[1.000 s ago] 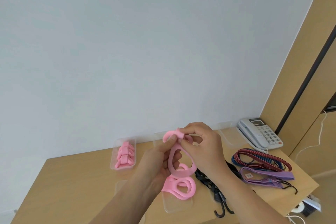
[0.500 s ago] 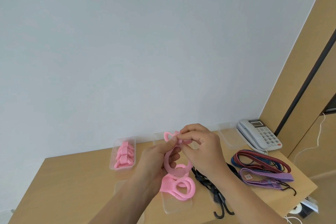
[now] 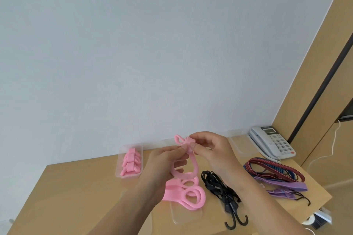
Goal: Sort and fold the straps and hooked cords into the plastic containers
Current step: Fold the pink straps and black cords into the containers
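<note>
Above the desk, my left hand [image 3: 168, 160] and my right hand [image 3: 212, 150] both pinch the top of a pink strap [image 3: 193, 166], which hangs down in a loop between them. More loose pink straps [image 3: 183, 192] lie below on a clear container lid [image 3: 186, 213]. A clear plastic container [image 3: 120, 162] at the back left holds several folded pink straps [image 3: 130, 162]. Black hooked cords [image 3: 223, 192] lie to the right of the pile. Further right lie red and blue cords [image 3: 273, 168] and purple straps [image 3: 286, 187].
An empty clear container [image 3: 238, 143] stands at the back, right of my hands. A grey desk telephone [image 3: 271, 141] sits at the back right corner. The wooden desk [image 3: 66, 192] ends at a wall behind and a wooden panel on the right.
Both hands have kept working the top of the pink strap. The fold at its upper end has become tighter, and the hanging loop has shifted slightly.
</note>
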The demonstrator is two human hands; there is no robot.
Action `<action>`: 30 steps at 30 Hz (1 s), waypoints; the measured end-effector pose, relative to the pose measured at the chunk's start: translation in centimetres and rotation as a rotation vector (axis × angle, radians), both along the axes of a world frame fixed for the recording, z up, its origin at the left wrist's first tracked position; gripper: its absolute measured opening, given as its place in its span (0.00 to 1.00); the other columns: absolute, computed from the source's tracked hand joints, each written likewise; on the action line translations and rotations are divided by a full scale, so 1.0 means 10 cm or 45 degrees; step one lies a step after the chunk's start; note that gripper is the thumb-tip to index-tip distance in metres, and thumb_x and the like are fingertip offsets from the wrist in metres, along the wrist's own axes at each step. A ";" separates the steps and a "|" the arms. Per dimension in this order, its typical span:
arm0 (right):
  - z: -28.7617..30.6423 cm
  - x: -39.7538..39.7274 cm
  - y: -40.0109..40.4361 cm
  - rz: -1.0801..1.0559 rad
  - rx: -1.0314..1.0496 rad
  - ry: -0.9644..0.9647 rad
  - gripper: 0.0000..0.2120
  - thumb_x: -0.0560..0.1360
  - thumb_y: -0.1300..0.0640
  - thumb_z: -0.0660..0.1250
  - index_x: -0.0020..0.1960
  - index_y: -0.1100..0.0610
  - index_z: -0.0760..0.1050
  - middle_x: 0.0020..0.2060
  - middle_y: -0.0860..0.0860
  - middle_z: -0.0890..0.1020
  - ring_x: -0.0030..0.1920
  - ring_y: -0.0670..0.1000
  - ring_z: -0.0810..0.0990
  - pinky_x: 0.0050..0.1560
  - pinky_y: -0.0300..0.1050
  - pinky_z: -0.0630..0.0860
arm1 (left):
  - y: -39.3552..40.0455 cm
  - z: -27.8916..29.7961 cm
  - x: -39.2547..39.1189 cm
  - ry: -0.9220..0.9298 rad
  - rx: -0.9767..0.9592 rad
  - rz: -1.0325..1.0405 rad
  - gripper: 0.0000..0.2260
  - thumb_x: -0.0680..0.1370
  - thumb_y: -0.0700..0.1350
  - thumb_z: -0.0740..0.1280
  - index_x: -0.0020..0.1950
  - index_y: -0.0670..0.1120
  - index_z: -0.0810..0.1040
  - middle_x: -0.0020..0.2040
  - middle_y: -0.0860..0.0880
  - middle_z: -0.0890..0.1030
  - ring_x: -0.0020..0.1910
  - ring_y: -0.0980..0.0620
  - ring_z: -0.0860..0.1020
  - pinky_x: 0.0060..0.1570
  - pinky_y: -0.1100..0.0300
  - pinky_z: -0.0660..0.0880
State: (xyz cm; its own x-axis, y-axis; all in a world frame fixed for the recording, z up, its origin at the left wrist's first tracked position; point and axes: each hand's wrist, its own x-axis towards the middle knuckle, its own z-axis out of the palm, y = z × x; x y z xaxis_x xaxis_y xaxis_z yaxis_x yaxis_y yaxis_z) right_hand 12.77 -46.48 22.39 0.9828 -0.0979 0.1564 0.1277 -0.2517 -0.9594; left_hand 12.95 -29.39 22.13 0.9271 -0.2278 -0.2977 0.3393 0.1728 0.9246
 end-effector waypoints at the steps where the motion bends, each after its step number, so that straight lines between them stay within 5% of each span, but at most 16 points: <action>1: 0.00 0.00 0.01 -0.007 -0.019 -0.006 0.07 0.75 0.58 0.75 0.52 0.50 0.84 0.47 0.46 0.87 0.51 0.48 0.84 0.59 0.51 0.80 | 0.01 -0.01 0.00 0.033 -0.042 -0.009 0.10 0.75 0.46 0.76 0.52 0.41 0.88 0.49 0.43 0.87 0.52 0.43 0.85 0.58 0.43 0.80; 4: 0.01 -0.01 0.05 0.011 -0.026 -0.005 0.10 0.73 0.60 0.76 0.51 0.48 0.84 0.46 0.44 0.86 0.50 0.47 0.83 0.57 0.48 0.81 | 0.03 -0.02 0.02 0.085 -0.135 -0.060 0.12 0.77 0.44 0.74 0.57 0.39 0.86 0.55 0.39 0.86 0.55 0.38 0.85 0.56 0.42 0.82; 9: -0.03 -0.01 0.09 0.006 -0.090 -0.062 0.13 0.69 0.61 0.78 0.49 0.46 0.85 0.45 0.42 0.84 0.49 0.47 0.84 0.55 0.52 0.82 | 0.09 -0.03 0.07 0.058 -0.205 -0.191 0.14 0.78 0.46 0.71 0.61 0.40 0.84 0.61 0.40 0.84 0.63 0.33 0.81 0.67 0.38 0.76; 18: -0.10 -0.04 0.25 -0.031 -0.499 -0.444 0.14 0.62 0.70 0.76 0.39 0.52 0.82 0.39 0.45 0.79 0.39 0.49 0.79 0.39 0.39 0.76 | 0.17 0.00 0.06 0.023 -0.243 -0.175 0.15 0.77 0.43 0.73 0.58 0.33 0.83 0.58 0.36 0.85 0.52 0.35 0.82 0.57 0.44 0.82; 21: -0.04 -0.06 0.27 0.064 -0.451 -0.349 0.10 0.67 0.63 0.78 0.41 0.49 0.85 0.44 0.45 0.80 0.45 0.48 0.81 0.46 0.41 0.79 | 0.23 -0.02 0.07 0.025 -0.216 -0.146 0.12 0.78 0.39 0.71 0.57 0.31 0.82 0.57 0.33 0.84 0.50 0.37 0.82 0.60 0.38 0.79; 24: 0.04 -0.09 0.28 0.155 -0.340 -0.168 0.08 0.72 0.60 0.76 0.45 0.47 0.85 0.49 0.44 0.83 0.53 0.44 0.82 0.50 0.41 0.81 | 0.30 -0.03 0.08 0.027 -0.248 -0.159 0.11 0.79 0.34 0.69 0.60 0.30 0.80 0.58 0.30 0.83 0.58 0.32 0.83 0.61 0.37 0.79; 27: 0.05 -0.10 0.36 0.123 -0.395 -0.112 0.08 0.74 0.64 0.73 0.46 0.51 0.83 0.43 0.44 0.85 0.48 0.43 0.84 0.46 0.45 0.84 | 0.35 -0.03 0.06 0.022 -0.270 -0.166 0.10 0.80 0.31 0.66 0.60 0.28 0.79 0.56 0.30 0.83 0.60 0.32 0.81 0.56 0.42 0.82; 30: 0.03 -0.12 0.47 0.068 -0.442 -0.133 0.09 0.72 0.66 0.73 0.48 0.53 0.83 0.41 0.43 0.85 0.46 0.39 0.83 0.46 0.38 0.82 | 0.43 -0.03 0.05 0.002 -0.262 -0.187 0.11 0.81 0.28 0.62 0.61 0.29 0.79 0.56 0.31 0.83 0.58 0.33 0.83 0.55 0.45 0.83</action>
